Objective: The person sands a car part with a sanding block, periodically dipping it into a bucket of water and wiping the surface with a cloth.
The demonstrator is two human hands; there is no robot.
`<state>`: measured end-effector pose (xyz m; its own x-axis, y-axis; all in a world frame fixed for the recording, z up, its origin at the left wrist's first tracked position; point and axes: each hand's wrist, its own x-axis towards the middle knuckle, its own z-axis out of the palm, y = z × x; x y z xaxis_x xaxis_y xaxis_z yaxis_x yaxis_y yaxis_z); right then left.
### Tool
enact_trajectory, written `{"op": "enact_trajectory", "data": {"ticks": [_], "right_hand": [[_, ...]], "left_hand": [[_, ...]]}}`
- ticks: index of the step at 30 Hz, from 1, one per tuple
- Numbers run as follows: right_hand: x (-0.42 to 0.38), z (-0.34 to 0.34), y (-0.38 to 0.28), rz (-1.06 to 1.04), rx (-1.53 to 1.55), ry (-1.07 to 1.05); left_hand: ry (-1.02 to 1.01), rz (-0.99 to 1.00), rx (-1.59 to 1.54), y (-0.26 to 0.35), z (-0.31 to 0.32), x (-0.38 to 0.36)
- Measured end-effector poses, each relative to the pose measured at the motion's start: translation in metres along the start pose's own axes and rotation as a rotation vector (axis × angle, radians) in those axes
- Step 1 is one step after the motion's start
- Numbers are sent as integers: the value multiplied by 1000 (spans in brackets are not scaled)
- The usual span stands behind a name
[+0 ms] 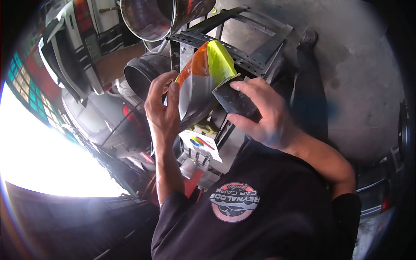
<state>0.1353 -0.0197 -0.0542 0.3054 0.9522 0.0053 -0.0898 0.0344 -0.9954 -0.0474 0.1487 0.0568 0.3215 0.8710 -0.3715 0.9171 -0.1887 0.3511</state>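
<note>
A curved, glossy panel (197,89) painted orange, yellow-green and grey rests on a metal stand in front of me. My left hand (162,102) is at its left edge, with thumb and fingers curled against the rim; part of the grip is hidden. In my right hand (264,106) is a dark flat block (236,100), pinched between thumb and fingers. It looks like a sanding block, and its far edge lies against the yellow-green side of the panel.
Perforated metal framing (242,56) stands behind the panel. Dark round bins (147,71) and a large drum (149,19) sit at the upper left. Below the panel is a white sheet (208,147) with a roll of tape (197,141). A silver car (93,117) is at the left; concrete floor (346,86) lies right.
</note>
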Motion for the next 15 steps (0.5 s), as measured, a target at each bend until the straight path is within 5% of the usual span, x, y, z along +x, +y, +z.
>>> {"op": "enact_trajectory", "data": {"ticks": [9,15], "right_hand": [[36,28,-5,-38,-127,208],[43,64,-30,75,-130,87]], "left_hand": [[-113,244,30,-33,5,-41],[-12,360,83,-42,20,-45]]}}
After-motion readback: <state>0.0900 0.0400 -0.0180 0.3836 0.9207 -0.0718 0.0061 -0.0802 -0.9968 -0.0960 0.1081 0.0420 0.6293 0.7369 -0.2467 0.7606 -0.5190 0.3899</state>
